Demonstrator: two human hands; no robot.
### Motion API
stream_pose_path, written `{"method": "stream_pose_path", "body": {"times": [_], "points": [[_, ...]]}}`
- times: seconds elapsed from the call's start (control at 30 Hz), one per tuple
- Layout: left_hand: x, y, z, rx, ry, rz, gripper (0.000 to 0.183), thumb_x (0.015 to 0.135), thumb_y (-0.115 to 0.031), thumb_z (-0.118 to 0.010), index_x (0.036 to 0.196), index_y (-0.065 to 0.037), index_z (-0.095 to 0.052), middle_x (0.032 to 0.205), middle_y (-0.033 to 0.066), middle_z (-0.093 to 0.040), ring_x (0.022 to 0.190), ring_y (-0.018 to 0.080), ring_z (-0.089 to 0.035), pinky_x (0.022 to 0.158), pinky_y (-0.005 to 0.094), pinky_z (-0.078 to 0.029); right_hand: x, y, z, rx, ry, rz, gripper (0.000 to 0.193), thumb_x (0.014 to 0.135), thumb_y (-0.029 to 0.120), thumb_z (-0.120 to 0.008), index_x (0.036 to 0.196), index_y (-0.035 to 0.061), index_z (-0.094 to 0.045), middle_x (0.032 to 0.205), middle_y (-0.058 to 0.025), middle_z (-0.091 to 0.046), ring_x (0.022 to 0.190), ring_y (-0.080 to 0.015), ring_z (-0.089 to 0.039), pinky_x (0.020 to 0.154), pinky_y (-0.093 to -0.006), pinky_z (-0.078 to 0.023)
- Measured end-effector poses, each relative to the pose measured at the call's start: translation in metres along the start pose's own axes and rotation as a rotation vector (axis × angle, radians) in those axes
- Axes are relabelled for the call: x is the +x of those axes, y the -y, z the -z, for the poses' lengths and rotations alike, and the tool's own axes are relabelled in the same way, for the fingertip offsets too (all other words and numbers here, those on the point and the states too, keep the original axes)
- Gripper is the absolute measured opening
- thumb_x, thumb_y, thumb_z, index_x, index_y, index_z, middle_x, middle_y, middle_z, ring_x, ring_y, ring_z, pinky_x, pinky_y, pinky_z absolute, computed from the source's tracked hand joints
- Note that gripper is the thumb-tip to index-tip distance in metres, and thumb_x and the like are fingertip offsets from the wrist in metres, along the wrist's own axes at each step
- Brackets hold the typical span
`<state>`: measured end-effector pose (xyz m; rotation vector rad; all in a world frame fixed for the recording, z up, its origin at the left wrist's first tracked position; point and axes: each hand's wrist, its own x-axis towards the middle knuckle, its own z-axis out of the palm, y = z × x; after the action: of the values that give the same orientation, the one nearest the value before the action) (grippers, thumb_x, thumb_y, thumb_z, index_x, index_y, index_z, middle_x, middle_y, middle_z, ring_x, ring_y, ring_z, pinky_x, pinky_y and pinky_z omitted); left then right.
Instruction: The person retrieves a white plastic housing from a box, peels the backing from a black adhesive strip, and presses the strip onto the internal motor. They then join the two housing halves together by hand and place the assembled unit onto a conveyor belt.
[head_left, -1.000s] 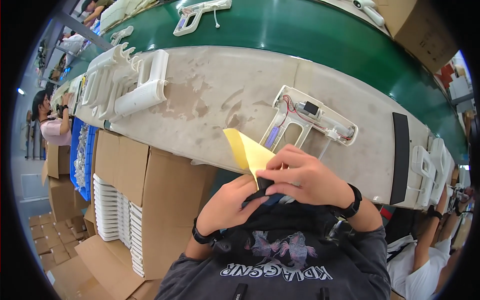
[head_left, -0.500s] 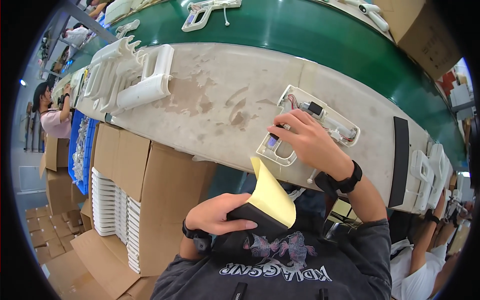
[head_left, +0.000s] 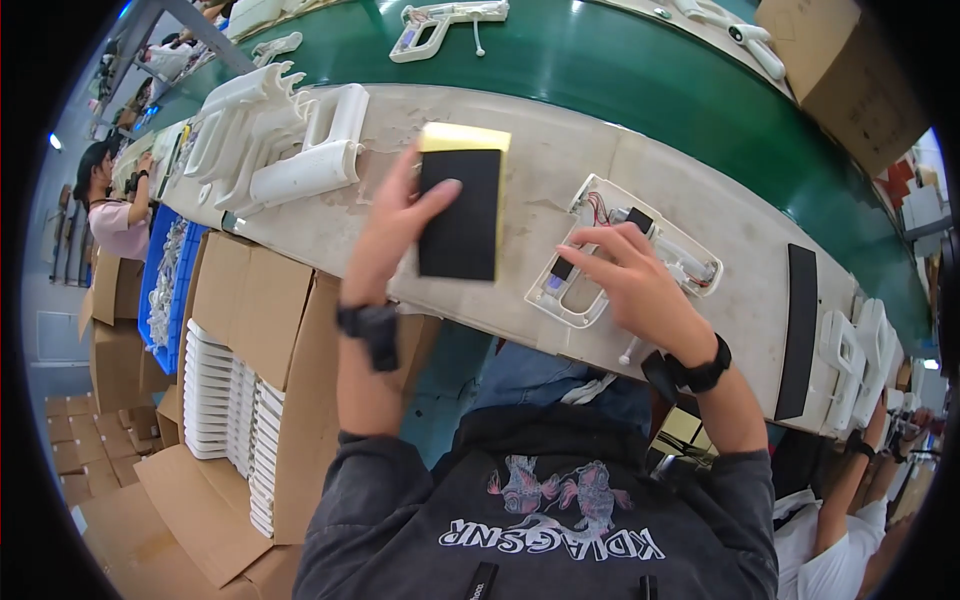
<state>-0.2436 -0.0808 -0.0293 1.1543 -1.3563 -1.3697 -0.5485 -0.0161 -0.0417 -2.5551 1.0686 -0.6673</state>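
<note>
My left hand [head_left: 400, 215], blurred by motion, grips a black foam sheet [head_left: 459, 215] with yellow backing paper [head_left: 466, 138] showing at its top and side. They are over the left-centre of the table. My right hand [head_left: 630, 280] hovers at an open white gun-shaped plastic shell half [head_left: 582, 318], fingers bent and slightly apart. Its thumb tip is at a small black pad [head_left: 562, 268] on the shell's handle; whether it touches is hard to tell. Red wires [head_left: 598, 207] and another black pad [head_left: 638, 221] show inside the shell, partly behind the fingers.
White shell parts [head_left: 270, 140] are stacked on the left of the table [head_left: 540, 140]. A long black strip [head_left: 798, 330] and more shells [head_left: 860, 355] lie right. Beyond runs a green conveyor [head_left: 590, 65]. Cardboard boxes [head_left: 240, 300] and a blue crate [head_left: 170, 290] stand left; co-workers sit at both sides.
My left hand has swung up and forward from near my chest to above the table with the foam sheet. The right hand stays at the shell, its fingers shifting slightly off the small pad.
</note>
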Motion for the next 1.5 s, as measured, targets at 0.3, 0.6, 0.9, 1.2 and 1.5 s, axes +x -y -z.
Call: {"method": "stream_pose_path", "body": {"times": [0.3, 0.6, 0.9, 1.2, 1.5], "points": [[-0.020, 0.055, 0.025, 0.837, -0.328, -0.188, 0.057, 0.090, -0.035, -0.073, 0.137, -0.006, -0.058, 0.143, 0.0231, -0.048, 0.133, 0.0436, -0.044, 0.113, 0.0502, -0.034, -0.120, -0.027, 0.041, 0.163, -0.341, -0.445, 0.026, 0.095, -0.008, -0.055, 0.116, -0.0002, -0.069, 0.112, -0.0105, -0.064, 0.102, -0.0217, -0.060, 0.088, -0.0315, -0.049], [0.049, -0.006, 0.147, 1.482, -0.454, 0.093, 0.089, 0.087, -0.059, -0.070, 0.148, -0.002, -0.043, 0.143, 0.0261, -0.049, 0.133, 0.0413, -0.048, 0.111, 0.0504, -0.038, -0.186, -0.058, -0.007, 0.758, -0.788, -0.781, 0.013, 0.101, 0.007, -0.059, 0.107, 0.0015, -0.069, 0.102, -0.0013, -0.064, 0.078, -0.0078, -0.051, 0.072, -0.0218, -0.041], [0.129, 0.012, 0.156, 1.515, -0.404, 0.330, 0.044, 0.085, -0.036, -0.066, 0.112, -0.002, -0.072, 0.116, 0.0221, -0.071, 0.110, 0.0386, -0.068, 0.094, 0.0489, -0.053, -0.170, -0.043, -0.007, 0.472, -0.578, -0.656, 0.011, 0.097, -0.005, -0.055, 0.101, -0.0036, -0.065, 0.103, -0.0076, -0.063, 0.095, -0.0163, -0.060, 0.084, -0.0253, -0.046], [-0.011, -0.114, 0.011, 1.293, 0.105, -0.158, 0.040, 0.086, -0.018, -0.072, 0.121, 0.001, -0.064, 0.111, 0.0216, -0.069, 0.102, 0.0390, -0.066, 0.092, 0.0449, -0.050, -0.175, -0.038, 0.001, 0.501, -0.632, -0.794, 0.012, 0.099, -0.002, -0.057, 0.106, 0.0001, -0.067, 0.106, -0.0030, -0.064, 0.090, -0.0099, -0.056, 0.079, -0.0228, -0.045], [-0.082, -0.119, -0.109, 1.330, 1.128, -0.837, 0.027, 0.081, -0.007, -0.062, 0.108, -0.007, -0.063, 0.111, 0.0061, -0.065, 0.120, 0.0204, -0.061, 0.122, 0.0425, -0.034, -0.116, 0.002, 0.089, 0.069, -0.538, -0.307, 0.053, 0.089, 0.013, -0.075, 0.138, 0.0039, -0.057, 0.137, -0.0165, -0.058, 0.121, -0.0256, -0.058, 0.100, -0.0360, -0.047]]}}
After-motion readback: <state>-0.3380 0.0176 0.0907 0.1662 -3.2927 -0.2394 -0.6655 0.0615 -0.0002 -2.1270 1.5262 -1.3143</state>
